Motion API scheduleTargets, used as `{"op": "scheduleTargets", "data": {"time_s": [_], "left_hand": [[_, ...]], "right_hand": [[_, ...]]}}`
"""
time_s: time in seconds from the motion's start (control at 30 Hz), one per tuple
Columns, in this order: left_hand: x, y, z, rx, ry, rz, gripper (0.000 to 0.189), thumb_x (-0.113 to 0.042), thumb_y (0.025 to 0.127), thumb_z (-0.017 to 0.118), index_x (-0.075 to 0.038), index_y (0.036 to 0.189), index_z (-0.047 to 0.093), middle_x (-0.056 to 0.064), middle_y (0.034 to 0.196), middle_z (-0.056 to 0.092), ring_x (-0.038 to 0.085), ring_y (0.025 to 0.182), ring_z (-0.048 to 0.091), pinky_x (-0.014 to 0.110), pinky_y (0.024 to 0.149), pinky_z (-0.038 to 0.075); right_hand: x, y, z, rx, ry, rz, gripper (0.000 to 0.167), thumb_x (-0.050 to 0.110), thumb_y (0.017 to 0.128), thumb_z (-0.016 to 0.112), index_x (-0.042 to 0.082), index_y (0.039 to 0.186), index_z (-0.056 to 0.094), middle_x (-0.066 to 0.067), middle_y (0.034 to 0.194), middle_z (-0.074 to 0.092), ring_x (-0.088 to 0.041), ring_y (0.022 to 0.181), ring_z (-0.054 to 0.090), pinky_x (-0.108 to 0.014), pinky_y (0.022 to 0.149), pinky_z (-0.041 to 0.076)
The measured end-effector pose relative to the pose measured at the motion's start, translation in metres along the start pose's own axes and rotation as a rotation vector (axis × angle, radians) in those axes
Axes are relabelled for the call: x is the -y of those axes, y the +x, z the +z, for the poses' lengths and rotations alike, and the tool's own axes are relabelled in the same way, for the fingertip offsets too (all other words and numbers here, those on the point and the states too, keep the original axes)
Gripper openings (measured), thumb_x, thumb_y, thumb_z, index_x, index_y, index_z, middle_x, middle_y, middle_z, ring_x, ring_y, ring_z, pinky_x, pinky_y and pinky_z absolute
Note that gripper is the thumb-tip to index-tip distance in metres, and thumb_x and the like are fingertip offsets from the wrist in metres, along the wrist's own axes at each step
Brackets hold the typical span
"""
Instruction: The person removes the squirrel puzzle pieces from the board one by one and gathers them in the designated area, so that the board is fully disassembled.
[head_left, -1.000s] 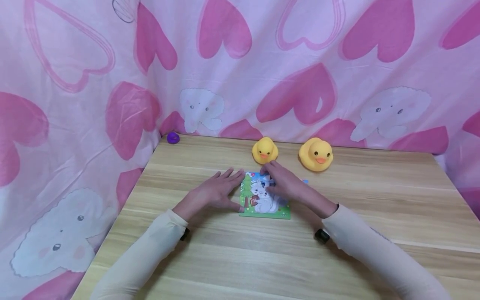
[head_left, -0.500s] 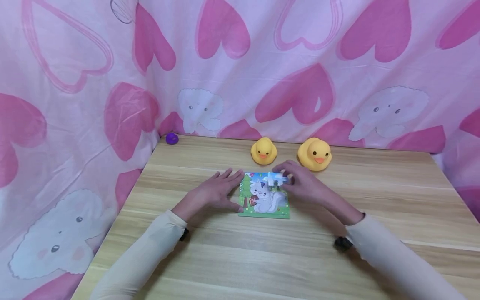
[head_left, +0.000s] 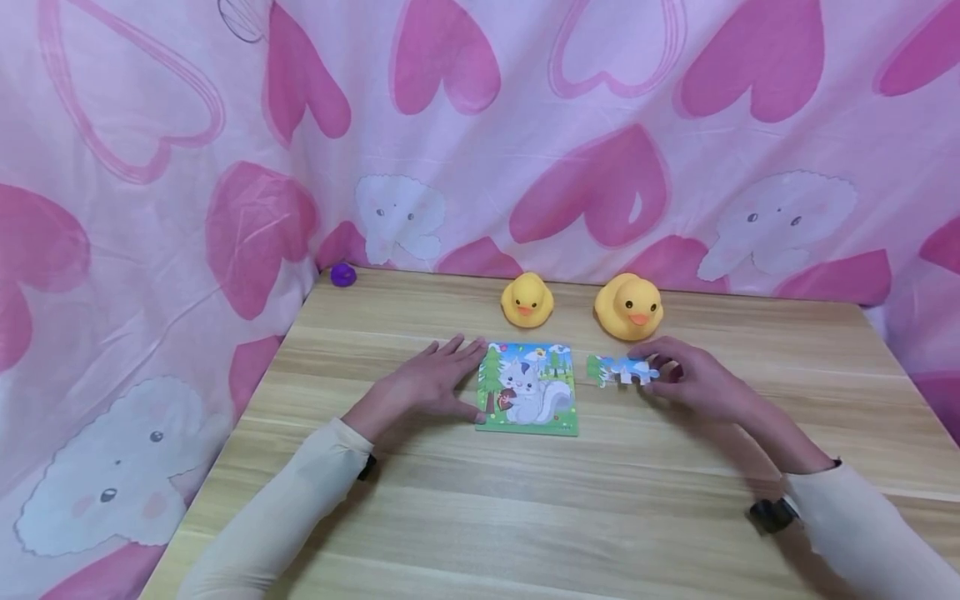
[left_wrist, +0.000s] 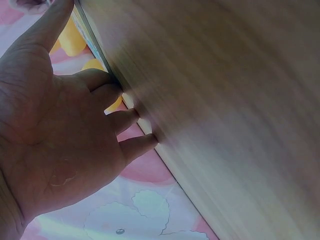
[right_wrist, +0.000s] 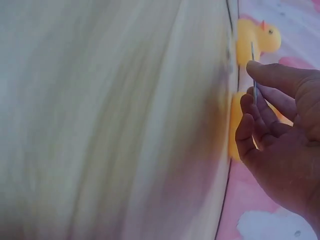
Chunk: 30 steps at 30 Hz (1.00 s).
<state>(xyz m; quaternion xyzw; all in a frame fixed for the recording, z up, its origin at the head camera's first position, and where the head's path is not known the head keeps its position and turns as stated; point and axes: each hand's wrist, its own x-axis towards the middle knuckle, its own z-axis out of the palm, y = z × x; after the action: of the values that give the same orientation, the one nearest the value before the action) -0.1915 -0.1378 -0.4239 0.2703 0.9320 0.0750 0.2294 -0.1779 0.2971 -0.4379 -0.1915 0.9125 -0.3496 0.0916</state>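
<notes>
A square squirrel picture board (head_left: 527,389) lies flat on the table. My left hand (head_left: 437,379) rests at its left side, fingers fairly straight and spread, with the thumb and index fingertip at the board's edge. From below, the left wrist view shows this palm (left_wrist: 65,135) with the fingertips down on the tabletop. To the right of the board, my right hand (head_left: 693,379) pinches the right end of a strip of joined jigsaw pieces (head_left: 618,370), blue and green. In the right wrist view the strip (right_wrist: 253,75) appears edge-on between thumb and fingers, apart from the tabletop.
Behind the board sits a small yellow rubber duck (head_left: 527,301). A larger yellow duck (head_left: 628,308) stands behind the strip. A purple duck-like toy (head_left: 343,275) is at the far left corner. A pink heart-print curtain (head_left: 450,133) hangs behind the wooden table (head_left: 487,508).
My right hand has moved right, off the board, carrying the jigsaw strip with it. The board's upper part is now uncovered. My left hand has stayed in place.
</notes>
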Motion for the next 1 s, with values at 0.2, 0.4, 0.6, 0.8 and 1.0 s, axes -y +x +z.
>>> {"op": "scheduleTargets", "data": {"time_s": [0.2,0.4,0.6,0.8,1.0], "left_hand": [[0.001,0.001,0.001,0.001,-0.005,-0.002,0.119,-0.077,0.086,0.07,-0.025,0.172,0.008,-0.007,0.18,0.004,0.029,0.169,0.001,0.058,0.137,0.009],[0.001,0.002,0.0,0.002,-0.001,0.005,0.119,-0.077,0.086,0.07,-0.024,0.172,0.007,-0.007,0.18,0.003,0.029,0.169,0.001,0.057,0.137,0.009],[0.001,0.0,-0.001,0.011,0.0,-0.001,0.119,-0.077,0.086,0.07,-0.024,0.172,0.006,-0.007,0.18,0.002,0.029,0.169,0.0,0.057,0.137,0.008],[0.002,0.001,0.0,0.007,0.002,0.005,0.119,-0.077,0.086,0.07,-0.024,0.172,0.007,-0.006,0.18,0.003,0.029,0.169,0.001,0.057,0.137,0.008],[0.002,0.002,0.001,0.004,0.002,-0.001,0.119,-0.077,0.086,0.07,-0.024,0.172,0.007,-0.007,0.18,0.003,0.028,0.169,0.001,0.057,0.137,0.008]], "right_hand": [[-0.014,0.008,-0.004,0.045,-0.031,0.06,0.047,0.009,0.093,0.081,0.015,0.138,0.067,-0.009,0.12,0.069,-0.024,0.103,0.062,-0.02,0.083,0.055],[-0.016,0.011,-0.006,0.07,-0.025,0.08,0.046,0.008,0.093,0.081,0.015,0.137,0.068,-0.011,0.126,0.066,-0.027,0.108,0.061,-0.02,0.084,0.056],[-0.011,0.012,-0.006,0.071,-0.059,0.077,0.049,0.011,0.09,0.084,0.013,0.137,0.068,-0.011,0.122,0.064,-0.025,0.104,0.057,-0.022,0.081,0.054],[0.009,0.012,0.002,0.022,-0.102,0.065,0.045,0.02,0.088,0.087,0.012,0.129,0.071,-0.011,0.126,0.063,-0.027,0.108,0.058,-0.036,0.088,0.055],[0.035,0.026,0.023,0.042,-0.118,-0.07,0.037,0.019,0.089,0.086,0.011,0.123,0.074,-0.009,0.122,0.07,-0.023,0.104,0.063,-0.044,0.089,0.057]]}}
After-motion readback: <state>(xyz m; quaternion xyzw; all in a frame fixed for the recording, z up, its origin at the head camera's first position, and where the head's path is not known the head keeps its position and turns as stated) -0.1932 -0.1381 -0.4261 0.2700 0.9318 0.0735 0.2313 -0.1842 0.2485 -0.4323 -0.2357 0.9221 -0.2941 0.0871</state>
